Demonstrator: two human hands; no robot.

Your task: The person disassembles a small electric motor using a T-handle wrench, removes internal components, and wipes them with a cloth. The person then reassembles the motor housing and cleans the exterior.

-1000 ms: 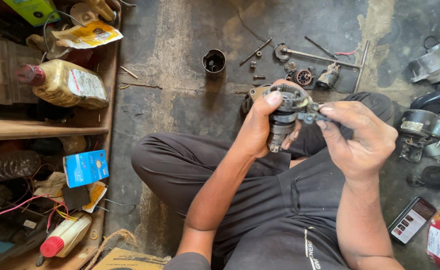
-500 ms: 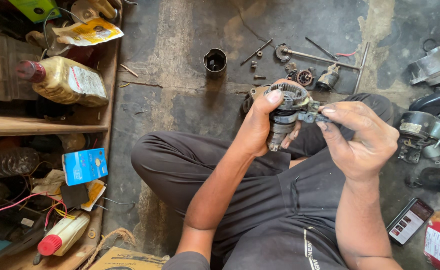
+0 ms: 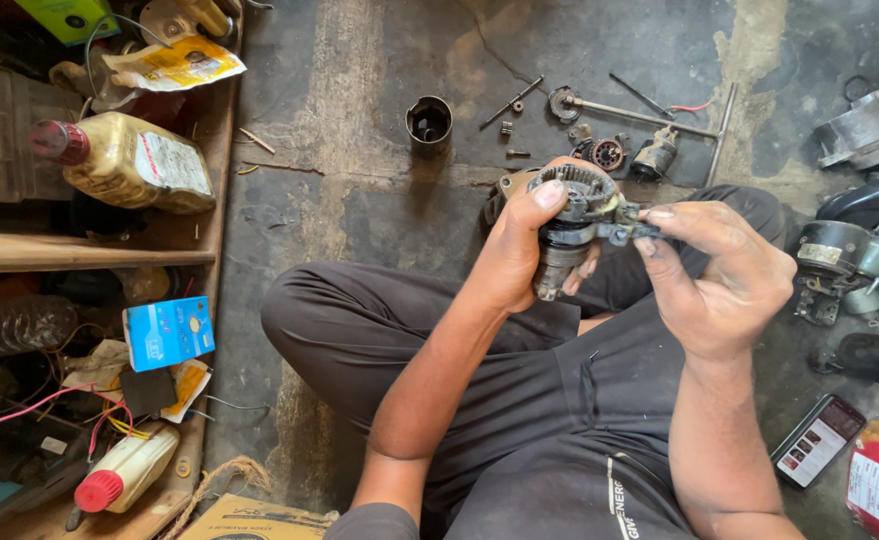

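— Hands first: which one has the part?

— The left hand [image 3: 515, 250] is closed round the motor assembly [image 3: 569, 225], thumb up over its toothed ring, the body held above the person's lap, over the crossed legs.

— How does it lie?

— Long axis roughly upright, ring end on top, narrower end pointing down towards the knee.

— And the other?

— The right hand [image 3: 729, 275] comes in from the right, fingertips [image 3: 659, 215] pinched on a small fitting [image 3: 621, 232] that sticks out of the assembly's side. So the fitting lies straight left of that hand, just beyond the fingers.

— Anything on the floor [image 3: 359, 150] nearby?

— A dark metal cup [image 3: 428, 122] towards its far edge, with loose bolts [image 3: 509, 128] and a long-handled tool [image 3: 639, 112] beside it, well apart from both hands.
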